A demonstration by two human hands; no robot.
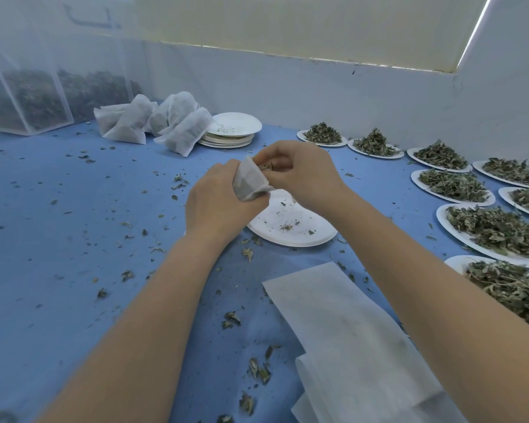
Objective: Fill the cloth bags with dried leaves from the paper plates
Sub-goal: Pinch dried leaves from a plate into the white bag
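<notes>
Head view: my left hand (219, 203) grips bag (248, 184), fingers curled round its lower half, mouth up. My right hand (300, 169) at bag mouth, fingers pinching leaves (265, 167) into it. Plate (292, 224) on desk (58, 239) just below both hands, only crumbs on it. Heaped plates (495, 230) well right of fingers. Filled bags (165, 122) and plate stack (231, 132) beyond fingers. Flat bags (342, 325) near side, under right forearm. Loose leaf bits scattered round.
</notes>
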